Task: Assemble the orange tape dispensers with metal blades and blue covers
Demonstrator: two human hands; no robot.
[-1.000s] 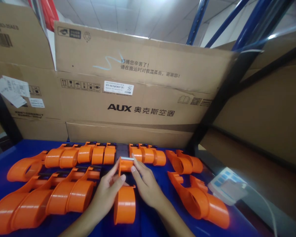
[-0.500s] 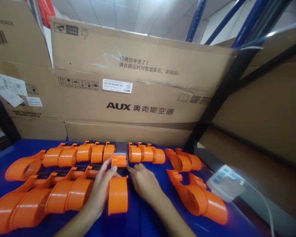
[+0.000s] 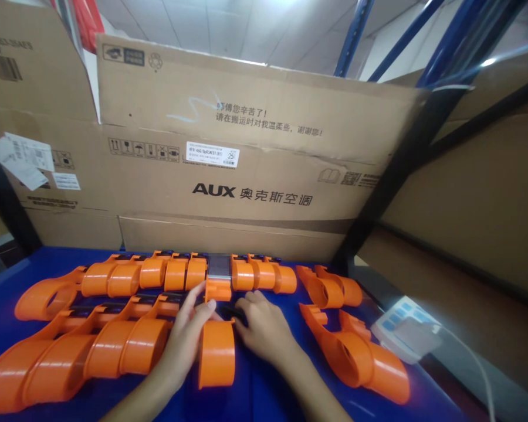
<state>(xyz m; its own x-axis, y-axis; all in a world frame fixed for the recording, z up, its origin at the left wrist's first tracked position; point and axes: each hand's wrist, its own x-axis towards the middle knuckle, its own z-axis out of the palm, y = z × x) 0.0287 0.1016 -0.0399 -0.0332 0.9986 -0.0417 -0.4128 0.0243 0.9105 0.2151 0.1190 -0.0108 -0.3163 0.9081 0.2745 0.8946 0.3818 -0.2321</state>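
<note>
An orange plastic piece (image 3: 217, 354) with a round loop at its near end lies in the middle, its ridged far end pointing at a dark box (image 3: 219, 266). My left hand (image 3: 193, 325) is closed round that piece from the left, thumb on top. Just to the right, my right hand (image 3: 264, 322) is closed on a black object (image 3: 234, 312), which reaches toward the piece between my hands. The fingertips of my right hand are partly hidden, and what the black object is cannot be made out.
Rows of orange pieces (image 3: 108, 346) with black parts stand at the left on the blue surface (image 3: 264, 398). More orange pieces (image 3: 354, 357) lie to the right, beside a white power strip (image 3: 405, 328) with a cable. A cardboard sheet (image 3: 246, 140) stands behind.
My right hand has shifted slightly right, and a black object now shows between its fingers and the orange piece. The orange piece and my left hand sit slightly further right in view.
</note>
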